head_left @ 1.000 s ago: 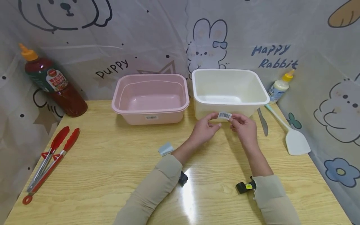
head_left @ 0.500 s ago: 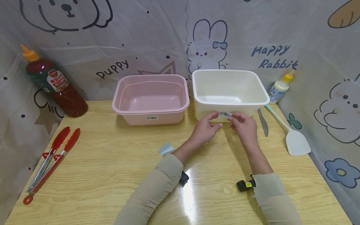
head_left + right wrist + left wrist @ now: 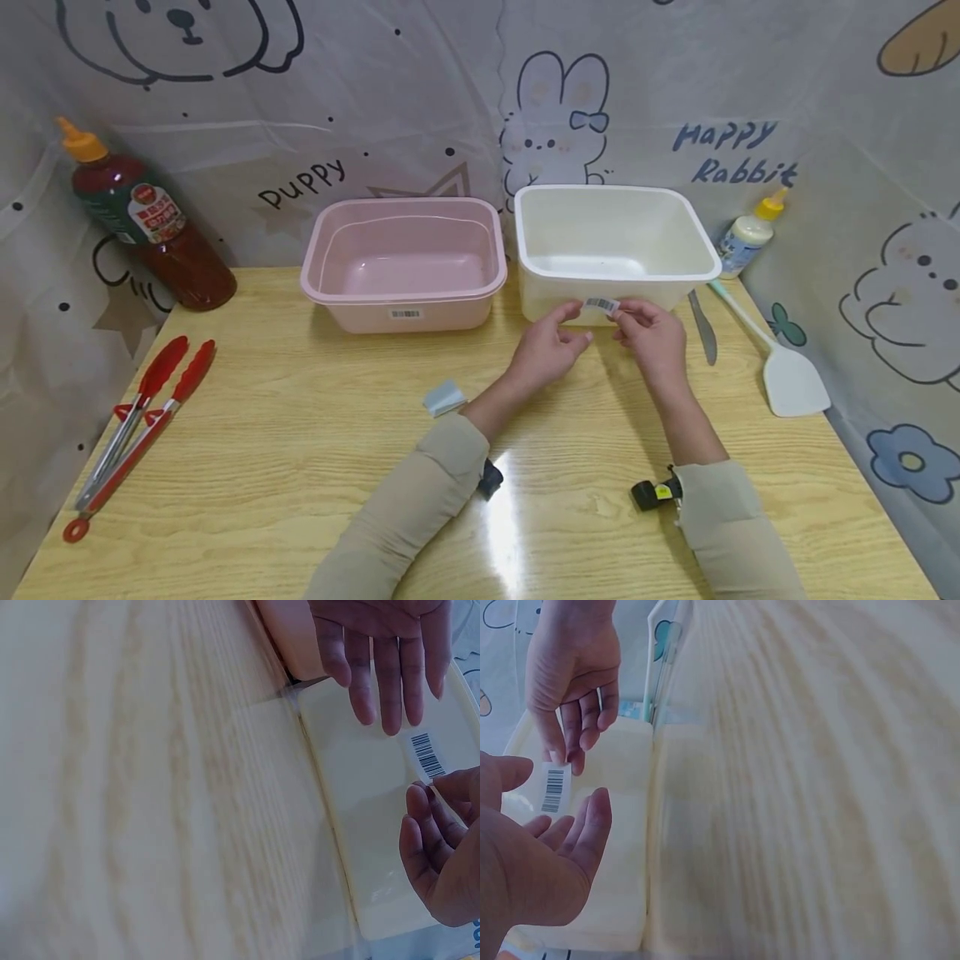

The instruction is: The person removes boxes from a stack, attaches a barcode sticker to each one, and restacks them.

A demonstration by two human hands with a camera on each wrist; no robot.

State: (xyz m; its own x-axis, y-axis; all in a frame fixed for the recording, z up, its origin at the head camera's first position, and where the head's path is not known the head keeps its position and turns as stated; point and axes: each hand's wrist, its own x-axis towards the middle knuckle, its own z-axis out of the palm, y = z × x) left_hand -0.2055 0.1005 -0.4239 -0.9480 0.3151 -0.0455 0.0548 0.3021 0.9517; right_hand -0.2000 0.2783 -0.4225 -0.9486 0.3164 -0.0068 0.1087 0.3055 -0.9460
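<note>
Between thumb and forefinger, my right hand point(image 3: 654, 343) pinches one end of a small white barcode sticker point(image 3: 601, 305). The sticker stands in front of the front wall of the white plastic bin point(image 3: 534, 287); whether it touches the wall I cannot tell. My left hand point(image 3: 547, 348) is at the sticker's other end. In the left wrist view its thumb and fingers point(image 3: 596, 817) are spread apart and hold nothing. The right wrist view shows the left fingers point(image 3: 388, 682) straight, just off the barcode sticker point(image 3: 427, 755).
Left of the white bin stands a pink bin point(image 3: 465, 310) with its own barcode label. A pale blue paper scrap point(image 3: 442, 397) lies by my left wrist. Red tongs point(image 3: 138, 442) and a sauce bottle point(image 3: 153, 225) are left; a knife point(image 3: 703, 329), white spatula point(image 3: 793, 382) and small bottle point(image 3: 746, 237) right.
The barcode sticker bends slightly more than a second ago, its left end tipping up. Both hands stay almost in place.
</note>
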